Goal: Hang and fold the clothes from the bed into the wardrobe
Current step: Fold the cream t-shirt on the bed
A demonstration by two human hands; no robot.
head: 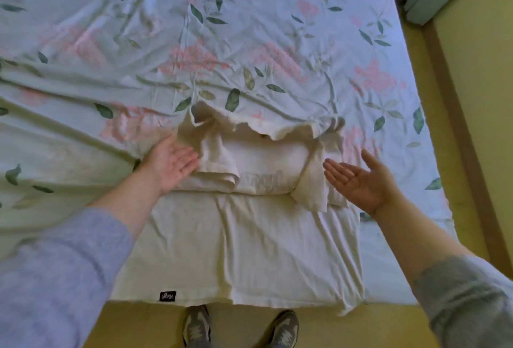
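Two hands lie open over a bed [249,28] spread with a wrinkled floral sheet [83,75], pink blooms and green leaves on pale blue. Left hand [170,163] rests palm up, fingers [188,160] spread wide and holding nothing, touching the left side of a cream T-shirt [244,239]. This shirt lies at the bed's near edge, its upper part and sleeves folded in, a small black label [167,296] at the hem. Right hand [361,178] hovers just beside the folded right sleeve, likewise open and empty. Yellow floor [472,98] runs along the bed's right edge, and grey shoes [197,325] stand below.
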